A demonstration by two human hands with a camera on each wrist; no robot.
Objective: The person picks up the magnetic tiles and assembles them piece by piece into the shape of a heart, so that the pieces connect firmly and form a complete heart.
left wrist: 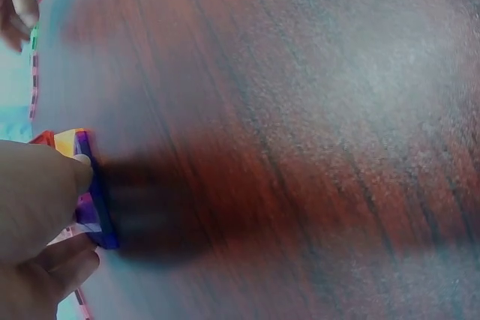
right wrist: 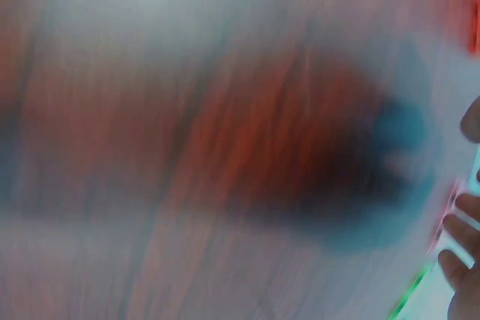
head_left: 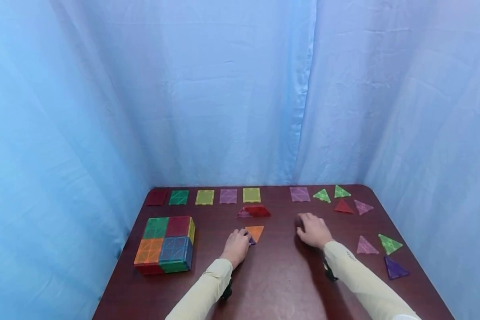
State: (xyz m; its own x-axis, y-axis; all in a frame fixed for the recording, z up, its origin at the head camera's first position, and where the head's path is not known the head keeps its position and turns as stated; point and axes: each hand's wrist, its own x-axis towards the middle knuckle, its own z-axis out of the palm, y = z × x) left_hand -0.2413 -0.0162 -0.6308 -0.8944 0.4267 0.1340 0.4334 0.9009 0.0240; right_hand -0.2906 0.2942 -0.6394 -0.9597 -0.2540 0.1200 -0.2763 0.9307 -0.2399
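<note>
My left hand [head_left: 236, 248] pinches a purple triangular magnetic tile [head_left: 252, 241] between thumb and fingers, beside an orange triangle tile [head_left: 256, 231]. In the left wrist view the purple tile [left wrist: 105, 219] appears edge-on, partly hidden by the fingers. Farther back lie a red tile [head_left: 259, 211] and a pink triangle [head_left: 244, 214], side by side. My right hand [head_left: 315, 230] hovers over the table to the right of the orange tile, its fingers loosely bent around nothing. The right wrist view is blurred, with the fingers [right wrist: 465, 237] at its right edge.
A block of coloured square tiles [head_left: 163, 243] stands on the left of the table [head_left: 280, 284]. Square tiles, such as a green one [head_left: 178, 197], line the back edge. Several triangles lie to the right, among them a purple one [head_left: 396, 268] and a green one [head_left: 390, 244].
</note>
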